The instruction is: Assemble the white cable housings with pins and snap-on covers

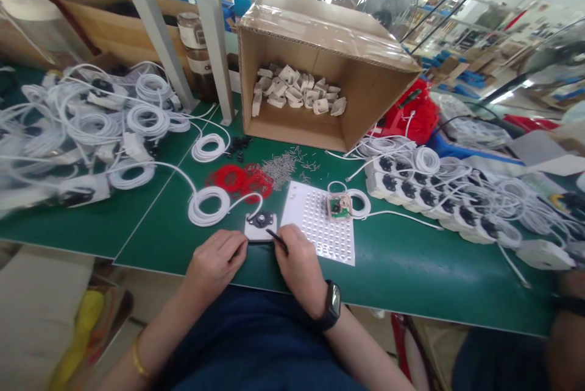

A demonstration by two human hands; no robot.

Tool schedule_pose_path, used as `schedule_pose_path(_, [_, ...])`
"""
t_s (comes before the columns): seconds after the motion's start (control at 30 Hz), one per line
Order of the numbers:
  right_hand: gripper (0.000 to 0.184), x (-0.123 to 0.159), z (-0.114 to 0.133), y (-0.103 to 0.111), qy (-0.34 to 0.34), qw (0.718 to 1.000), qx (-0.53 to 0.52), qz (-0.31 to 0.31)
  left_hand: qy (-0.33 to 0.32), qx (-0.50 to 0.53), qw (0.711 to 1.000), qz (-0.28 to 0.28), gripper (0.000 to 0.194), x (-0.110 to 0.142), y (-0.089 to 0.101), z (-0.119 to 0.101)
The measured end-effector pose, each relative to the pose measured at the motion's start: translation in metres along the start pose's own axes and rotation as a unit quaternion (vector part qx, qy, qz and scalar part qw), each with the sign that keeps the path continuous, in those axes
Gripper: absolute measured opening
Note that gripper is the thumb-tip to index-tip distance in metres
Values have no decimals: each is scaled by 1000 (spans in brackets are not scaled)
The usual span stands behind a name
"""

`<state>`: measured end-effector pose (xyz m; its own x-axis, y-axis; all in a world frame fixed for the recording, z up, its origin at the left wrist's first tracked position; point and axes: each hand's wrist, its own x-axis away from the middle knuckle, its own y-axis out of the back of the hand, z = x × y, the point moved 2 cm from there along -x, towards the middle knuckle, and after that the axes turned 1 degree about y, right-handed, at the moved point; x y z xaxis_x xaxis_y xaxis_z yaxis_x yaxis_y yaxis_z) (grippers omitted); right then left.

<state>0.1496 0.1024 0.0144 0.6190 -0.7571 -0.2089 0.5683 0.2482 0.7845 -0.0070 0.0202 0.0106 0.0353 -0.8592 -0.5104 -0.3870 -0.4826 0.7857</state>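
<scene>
Directly in front of me lies a small white plastic housing [256,232] with a round black part [262,219] on top. A white cable [209,206] runs from it into a coil at its left. My left hand [217,260] is closed, its fingertips pinching the housing's near left corner. My right hand [297,263] is closed around a thin black pen-like tool [277,239], whose tip points at the black part. Its exact kind cannot be made out. Beside my right hand is a white sheet with rows of round domes [320,232], and a green circuit board [339,207] rests on it.
Loose screws [280,169], red rings [231,178] and small black parts [238,146] lie beyond the housing. A cardboard box [297,126] holds white plastic pieces. Cable coils [148,120] crowd the left; white units [425,196] line the right. Another person's arm [571,306] shows far right.
</scene>
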Motion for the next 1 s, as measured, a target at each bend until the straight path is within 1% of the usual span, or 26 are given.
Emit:
schedule_pose_path(0.1, [15, -2, -2, 2, 2, 1000, -11, -19, 25, 43, 999, 6, 9, -1, -2, 4])
schedule_pose_path(0.23, [12, -3, -8, 1, 0, 997, -44, -63, 82, 101, 991, 12, 8, 0, -6, 7])
schedule_pose_path(0.37, [15, 2, -11, -2, 11, 992, -91, -88, 102, 125, 987, 25, 10, 3, -6, 7])
schedule_pose_path(0.43, [19, 7, -12, -2, 16, 989, -113, -89, 120, 136, 983, 42, 10, 1, -4, 7])
schedule_pose_path(0.5, [24, 13, -13, -2, 18, 989, -130, -73, 161, 157, 972, 66, 11, -2, -3, 8])
schedule_pose_path(0.57, [30, 18, -15, -1, 19, 989, -135, -50, 217, 194, 952, 94, 13, -7, -1, 8])
schedule_pose_path(0.63, [32, 21, -17, 1, 20, 990, -134, -37, 259, 236, 929, 121, 14, -12, -1, 7])
schedule_pose_path(0.67, [30, 21, -18, 2, 21, 990, -133, -36, 267, 251, 921, 135, 14, -14, -1, 6])
schedule_pose_path(0.7, [29, 19, -19, 3, 19, 991, -130, -38, 266, 253, 919, 144, 13, -16, -1, 5])
schedule_pose_path(0.77, [31, 14, -20, 6, 14, 992, -116, -37, 237, 212, 936, 152, 11, -18, 0, 1])
schedule_pose_path(0.87, [54, 3, -20, 5, 27, 995, -94, 6, 161, 87, 972, 150, 13, -20, -1, -5])
schedule_pose_path(0.93, [64, -3, -19, 2, 41, 995, -86, 39, 136, 39, 977, 158, 13, -21, -2, -8])
schedule_pose_path(1.0, [63, -7, -18, 0, 38, 995, -75, 50, 145, 46, 974, 169, 12, -22, -4, -9])
